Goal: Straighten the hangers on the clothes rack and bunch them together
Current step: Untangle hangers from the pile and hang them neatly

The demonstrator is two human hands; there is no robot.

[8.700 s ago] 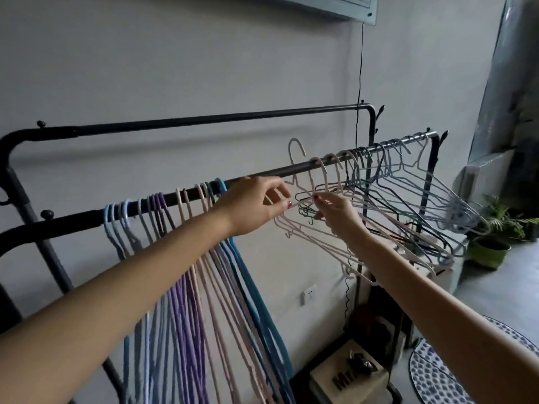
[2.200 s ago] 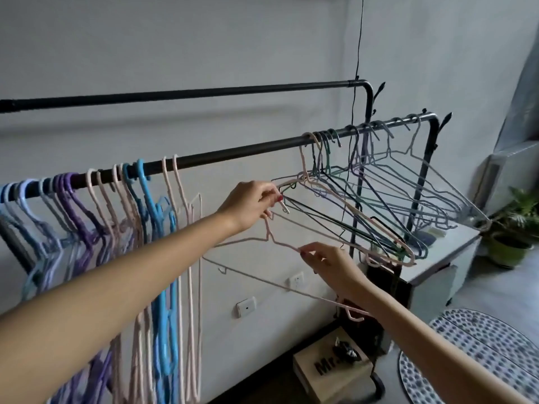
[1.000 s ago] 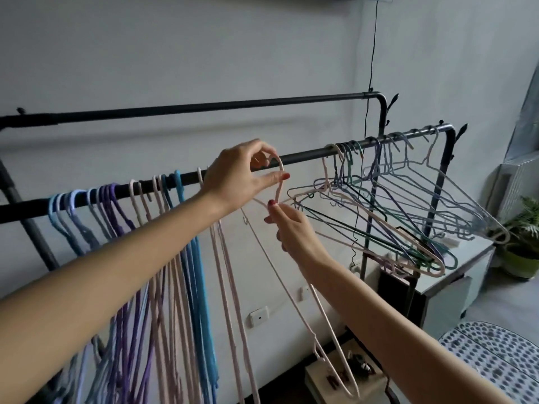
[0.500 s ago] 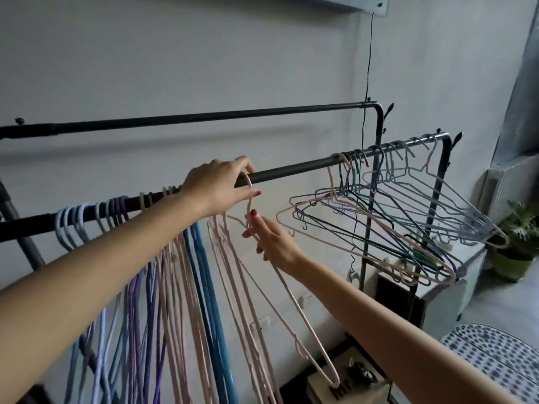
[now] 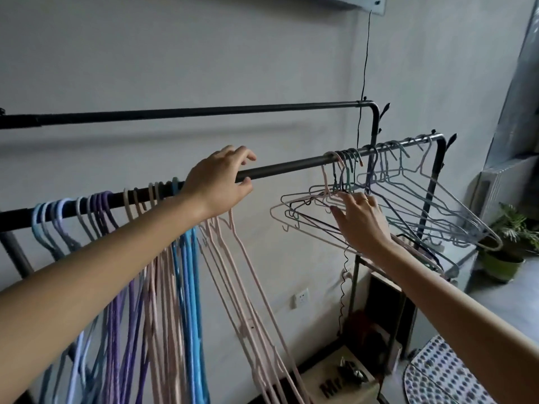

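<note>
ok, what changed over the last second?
The pink hanger now hangs on the rail with the left bunch. The right hand let it go and moved right to the tangled hangers. The left hand rests over the rail. The tangled hangers are unchanged.

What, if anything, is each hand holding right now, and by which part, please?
The left hand holds nothing; it rests open on the rail. The right hand reaches into the tangled hangers, fingers touching them near the necks; a firm grip cannot be told.
</note>
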